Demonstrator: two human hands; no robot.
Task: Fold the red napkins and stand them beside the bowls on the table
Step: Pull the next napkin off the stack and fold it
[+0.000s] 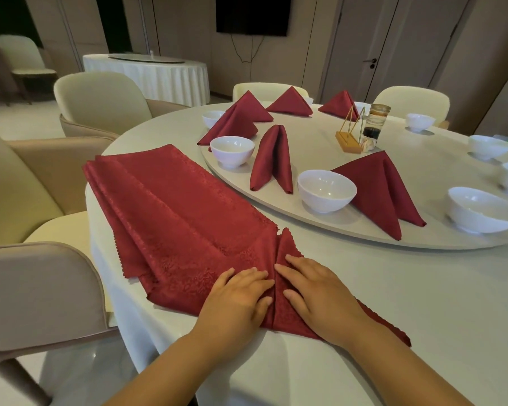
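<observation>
Roughly halfway, I reckon. Folded napkins (273,159) stand by near bowls (326,190); right-side bowls (481,209) bare. My left hand (238,300), right hand (320,300) flat, side by side, pressing fold into next napkin (289,249). Stack (173,206) waits on bench (364,288).

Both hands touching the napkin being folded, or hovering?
Touching. Head view: left hand and right hand lie flat on the red napkin, both pressing along its centre fold.

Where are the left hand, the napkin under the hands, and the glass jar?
left hand (238,300): head view, back of the hand.
napkin under the hands (277,315): head view, crease at its middle.
glass jar (377,121): head view, middle of its body.
</observation>
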